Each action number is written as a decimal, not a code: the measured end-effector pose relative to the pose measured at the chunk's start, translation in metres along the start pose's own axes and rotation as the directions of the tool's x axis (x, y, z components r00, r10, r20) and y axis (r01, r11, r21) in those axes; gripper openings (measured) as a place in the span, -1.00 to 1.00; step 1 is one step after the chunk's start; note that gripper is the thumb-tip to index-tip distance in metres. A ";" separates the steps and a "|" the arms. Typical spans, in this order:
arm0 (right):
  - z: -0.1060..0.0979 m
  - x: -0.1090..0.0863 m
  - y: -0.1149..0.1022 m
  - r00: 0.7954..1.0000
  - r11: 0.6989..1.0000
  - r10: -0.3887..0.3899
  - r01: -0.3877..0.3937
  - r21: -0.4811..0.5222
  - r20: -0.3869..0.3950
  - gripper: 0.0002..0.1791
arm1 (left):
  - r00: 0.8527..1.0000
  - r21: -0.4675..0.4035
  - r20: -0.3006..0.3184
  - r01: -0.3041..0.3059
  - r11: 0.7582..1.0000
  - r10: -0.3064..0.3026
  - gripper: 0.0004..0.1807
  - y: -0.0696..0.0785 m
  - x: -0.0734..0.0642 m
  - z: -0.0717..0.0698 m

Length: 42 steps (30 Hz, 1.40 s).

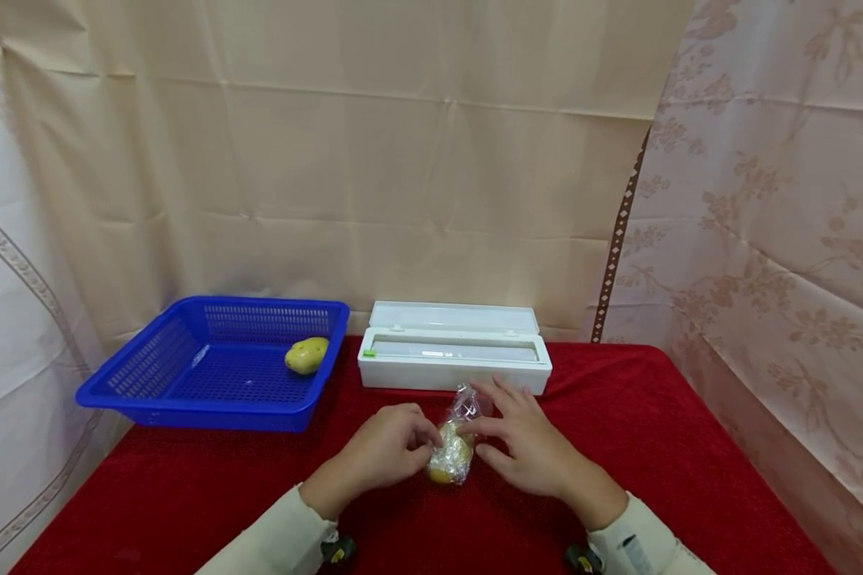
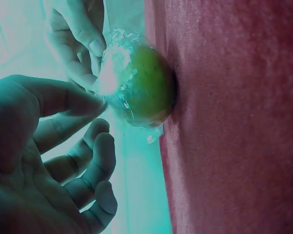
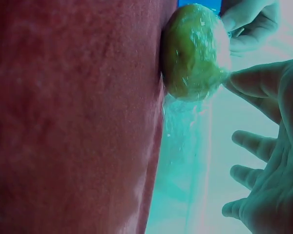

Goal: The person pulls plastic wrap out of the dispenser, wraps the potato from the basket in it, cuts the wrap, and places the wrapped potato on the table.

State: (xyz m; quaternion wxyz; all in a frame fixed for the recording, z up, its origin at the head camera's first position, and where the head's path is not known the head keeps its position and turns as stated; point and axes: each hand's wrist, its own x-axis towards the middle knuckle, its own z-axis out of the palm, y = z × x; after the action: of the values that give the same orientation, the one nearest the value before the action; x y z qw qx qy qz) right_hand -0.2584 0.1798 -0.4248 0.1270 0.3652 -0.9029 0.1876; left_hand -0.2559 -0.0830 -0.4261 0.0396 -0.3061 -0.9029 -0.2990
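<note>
A yellow potato (image 1: pixel 440 476) wrapped in crinkled clear plastic wrap (image 1: pixel 464 406) sits on the red cloth in front of me. My left hand (image 1: pixel 383 447) is at its left side, thumb and index finger pinching the wrap against it. From the other side my right hand (image 1: pixel 528 439) pinches the wrap with thumb and index finger, its other fingers spread. In the left wrist view the wrapped potato (image 2: pixel 154 87) shows its rounded near end. A loose tail of wrap (image 3: pixel 180 126) trails from it in the right wrist view.
Behind the hands stands a white plastic-wrap dispenser (image 1: pixel 446 375), its lid raised, with a green slider (image 1: pixel 370 353) at the left. To the left, a blue basket (image 1: pixel 216 406) holds another yellow potato (image 1: pixel 307 356). Red cloth (image 1: pixel 654 447) covers the table; curtains hang around it.
</note>
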 end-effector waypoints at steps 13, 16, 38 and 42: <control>-0.008 -0.001 0.000 0.999 0.996 -0.018 0.014 0.085 0.046 -0.68 | 0.997 0.114 0.021 0.069 0.991 -0.072 -0.61 0.009 -0.002 -0.003; -0.008 -0.001 0.001 0.997 0.989 -0.036 0.025 0.147 0.072 -0.68 | 0.997 0.143 0.006 0.069 0.987 -0.071 -0.60 0.009 -0.004 -0.002; -0.003 -0.002 0.007 0.982 0.866 -0.003 -0.093 0.492 0.191 -0.63 | 0.987 0.061 -0.068 0.152 0.986 -0.148 -0.64 -0.003 0.000 0.006; -0.001 -0.003 0.006 0.981 0.843 0.007 -0.109 0.526 0.192 -0.66 | 0.977 -0.080 -0.027 0.207 0.975 -0.210 -0.80 -0.008 0.001 0.010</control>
State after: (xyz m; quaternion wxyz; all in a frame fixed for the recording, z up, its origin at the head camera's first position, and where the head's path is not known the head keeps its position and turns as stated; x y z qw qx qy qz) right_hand -0.2607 0.1861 -0.4263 -0.0686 0.3743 -0.8334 0.4008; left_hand -0.2600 -0.0821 -0.4383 0.0121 -0.2058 -0.9171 -0.3411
